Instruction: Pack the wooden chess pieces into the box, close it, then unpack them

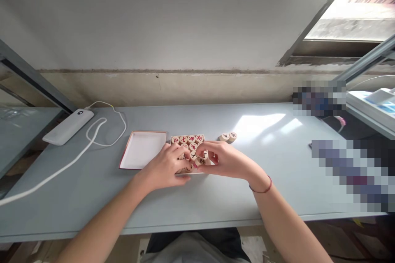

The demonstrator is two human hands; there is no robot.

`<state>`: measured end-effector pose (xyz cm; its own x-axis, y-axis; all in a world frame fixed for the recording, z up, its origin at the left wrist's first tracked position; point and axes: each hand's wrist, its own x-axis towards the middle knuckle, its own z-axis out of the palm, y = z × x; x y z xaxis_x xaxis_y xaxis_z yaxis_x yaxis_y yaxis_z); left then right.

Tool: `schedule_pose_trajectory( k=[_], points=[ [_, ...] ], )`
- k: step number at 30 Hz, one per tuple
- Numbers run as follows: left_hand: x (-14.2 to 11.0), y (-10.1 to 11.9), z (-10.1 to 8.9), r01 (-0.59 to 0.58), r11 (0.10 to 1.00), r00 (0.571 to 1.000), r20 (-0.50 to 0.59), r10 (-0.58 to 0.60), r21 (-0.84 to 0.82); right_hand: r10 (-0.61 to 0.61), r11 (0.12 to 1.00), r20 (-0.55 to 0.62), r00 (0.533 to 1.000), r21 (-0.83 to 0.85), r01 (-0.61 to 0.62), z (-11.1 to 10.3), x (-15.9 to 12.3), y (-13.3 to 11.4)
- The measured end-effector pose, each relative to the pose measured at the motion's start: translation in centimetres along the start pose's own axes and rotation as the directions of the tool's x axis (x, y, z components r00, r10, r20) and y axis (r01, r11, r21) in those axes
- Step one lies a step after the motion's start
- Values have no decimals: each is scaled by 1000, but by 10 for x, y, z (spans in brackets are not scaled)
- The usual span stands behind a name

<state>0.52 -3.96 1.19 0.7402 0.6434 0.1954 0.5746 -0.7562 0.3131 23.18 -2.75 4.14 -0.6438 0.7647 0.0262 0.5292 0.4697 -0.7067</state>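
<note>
An open box [191,173] filled with rows of round wooden xiangqi pieces [191,139] sits on the grey desk. Red characters mark the far rows, black ones some of the nearer ones. My left hand [166,166] is closed over the box's left side, fingers bent above the pieces and thumb along the near edge. From the right, my right hand [226,158] pinches a xiangqi piece [201,161] between thumb and fingers at the box's near right part. Two more pieces [228,136] with black characters lie on the desk behind my right hand. Fingers hide part of the box.
A box lid [143,148], white inside, lies left of the box. Farther left are a white power bank [68,126] and a looping white cable [61,171]. A wall [173,88] runs behind the desk [148,213]. Blurred-out items lie at the right.
</note>
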Motion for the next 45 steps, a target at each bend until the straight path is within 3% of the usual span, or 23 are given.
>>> schedule_pose_trajectory(
  k=[8,12,15,17,19,21,23,26,29,32,36,40,45],
  points=[
    [-1,-6,-15,69,997,998,-1,-69,-38,-162,924,-8,987,-353,149,35,3,-3],
    [-2,-8,-14,97,994,995,-5,-97,-51,-164,918,22,986,-362,160,41,5,-5],
    [-2,-7,-12,78,996,997,-14,-79,-43,-153,938,19,988,-311,152,30,5,-5],
    [-1,-5,-10,52,998,998,-29,-52,-18,-94,948,-50,994,-309,74,16,4,0],
    [0,-1,-6,17,999,999,-41,-16,27,41,929,-176,984,-354,-103,1,3,11],
    [3,2,-1,-19,997,999,-39,22,80,208,865,-279,938,-395,-309,-10,2,25],
    [4,5,3,-39,991,999,-27,43,126,341,802,-306,889,-399,-445,-16,1,38],
    [5,7,8,-38,986,999,-7,40,161,432,775,-281,857,-369,-512,-18,0,51],
    [5,8,8,-23,991,999,-30,27,130,444,783,-277,852,-343,-519,-18,1,53],
    [9,9,6,43,998,988,-149,-36,48,378,849,-314,871,-259,-461,-17,2,46],
    [23,10,1,171,980,940,-280,-192,-98,265,964,-298,917,107,-244,-9,5,26],
    [35,12,1,206,938,926,-255,-279,-279,220,916,-219,951,382,-124,1,8,12],
    [32,17,4,202,914,917,-261,-303,-351,248,879,-217,944,460,-125,0,9,16]
  ],
)
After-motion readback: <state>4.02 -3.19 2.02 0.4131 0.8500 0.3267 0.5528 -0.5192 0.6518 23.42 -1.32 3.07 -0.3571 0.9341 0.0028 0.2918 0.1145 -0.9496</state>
